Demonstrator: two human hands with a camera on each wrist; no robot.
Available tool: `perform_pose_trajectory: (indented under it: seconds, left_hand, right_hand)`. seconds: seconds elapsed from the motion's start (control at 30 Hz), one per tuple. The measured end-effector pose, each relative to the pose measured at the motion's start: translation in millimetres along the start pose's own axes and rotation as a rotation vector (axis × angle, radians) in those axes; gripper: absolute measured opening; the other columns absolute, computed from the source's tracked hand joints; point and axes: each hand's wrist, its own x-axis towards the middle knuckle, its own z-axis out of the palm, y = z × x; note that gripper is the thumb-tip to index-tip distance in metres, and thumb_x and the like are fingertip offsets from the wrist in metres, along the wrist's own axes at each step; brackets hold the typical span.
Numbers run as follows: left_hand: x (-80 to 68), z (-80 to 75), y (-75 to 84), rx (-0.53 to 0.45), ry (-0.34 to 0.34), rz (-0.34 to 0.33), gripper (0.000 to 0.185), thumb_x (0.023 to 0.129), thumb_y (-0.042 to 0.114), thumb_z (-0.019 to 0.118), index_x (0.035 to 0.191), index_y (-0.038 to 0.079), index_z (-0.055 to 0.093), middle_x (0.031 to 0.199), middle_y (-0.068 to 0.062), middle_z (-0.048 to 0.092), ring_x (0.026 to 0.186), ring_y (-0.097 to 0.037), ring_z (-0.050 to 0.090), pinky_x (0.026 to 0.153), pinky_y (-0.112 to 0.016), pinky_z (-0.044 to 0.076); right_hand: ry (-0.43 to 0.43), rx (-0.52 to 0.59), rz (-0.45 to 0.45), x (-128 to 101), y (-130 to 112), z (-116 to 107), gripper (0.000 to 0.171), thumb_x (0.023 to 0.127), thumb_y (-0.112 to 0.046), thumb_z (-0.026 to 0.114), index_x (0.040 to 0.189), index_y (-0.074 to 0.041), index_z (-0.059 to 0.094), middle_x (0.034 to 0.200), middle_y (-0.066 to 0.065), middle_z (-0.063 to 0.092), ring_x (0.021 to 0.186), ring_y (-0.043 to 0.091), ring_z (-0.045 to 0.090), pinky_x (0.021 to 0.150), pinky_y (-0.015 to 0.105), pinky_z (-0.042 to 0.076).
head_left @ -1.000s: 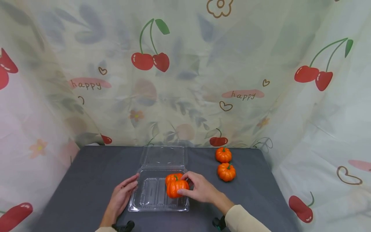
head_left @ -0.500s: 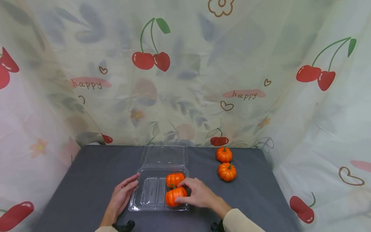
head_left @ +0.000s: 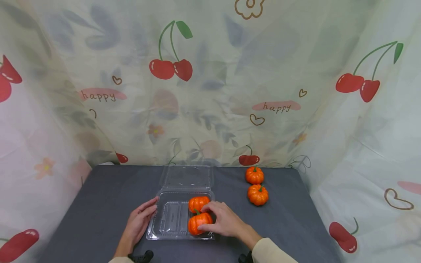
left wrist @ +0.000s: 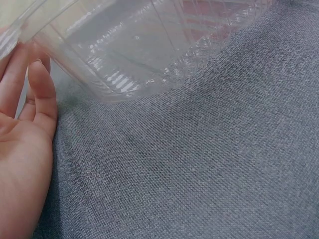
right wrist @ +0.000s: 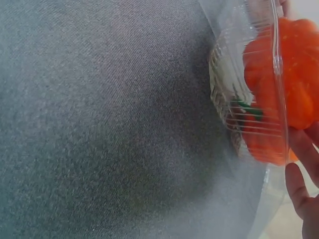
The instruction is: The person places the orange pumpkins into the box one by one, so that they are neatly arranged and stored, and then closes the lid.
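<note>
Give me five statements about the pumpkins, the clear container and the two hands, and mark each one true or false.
1. The right hand grips an orange pumpkin. True.
2. The left hand holds a pumpkin too. False: it touches the left side of the clear plastic container.
3. The container's lid is open. True.
4. Three pumpkins sit outside the container. False: only two do, a rear pumpkin and a front pumpkin, on the gray cloth.
5. A second pumpkin lies in the container, behind the gripped one. True.
</note>
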Motion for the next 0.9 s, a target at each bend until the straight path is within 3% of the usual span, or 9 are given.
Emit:
perform_pose_trajectory:
  seconds: [0.4,0.57,0.73,0.9]
  left_hand:
    - [-0.9,-0.3,-1.0,0.023,0.000,-0.002,0.064,0.083,0.019,0.073,0.140,0.005,0.047,0.121,0.017,0.066,0.114,0.004,0.058,0.094,-0.019,0.050]
    - [-0.5,-0.1,-1.8,0.020,-0.004,0.007,0.062,0.084,0.018,0.072,0.139,0.005,0.048,0.120,0.017,0.066,0.114,0.004,0.058,0.093,-0.018,0.051]
    - [0.2,0.1,-2.5,0.019,-0.001,0.016,0.061,0.084,0.018,0.072,0.139,0.005,0.048,0.119,0.018,0.066,0.113,0.005,0.058,0.092,-0.018,0.051]
    - [-0.4,1.0,-1.8,0.014,0.002,0.026,0.061,0.084,0.017,0.072,0.139,0.004,0.048,0.117,0.018,0.067,0.113,0.004,0.059,0.092,-0.019,0.051]
  right_hand:
    - [0.038,-0.089,-0.023,4.9,-3.2,4.4,0.043,0.078,-0.065,0.063,0.099,-0.027,0.060,0.095,-0.017,0.061,0.087,0.001,0.056,0.076,0.020,0.036]
    - [0.014,-0.087,-0.069,7.1,-3.4,5.4,0.030,0.083,-0.053,0.066,0.093,-0.025,0.061,0.089,-0.015,0.063,0.077,0.002,0.058,0.070,0.015,0.032]
    - [-0.037,-0.095,-0.125,9.0,-4.1,3.7,0.017,0.090,-0.039,0.064,0.104,-0.029,0.066,0.096,-0.015,0.064,0.083,0.003,0.059,0.068,0.015,0.028]
    - [-0.063,-0.156,-0.168,9.6,-4.9,2.5,0.025,0.090,-0.047,0.061,0.110,-0.033,0.066,0.101,-0.017,0.063,0.089,0.001,0.059,0.069,0.015,0.028]
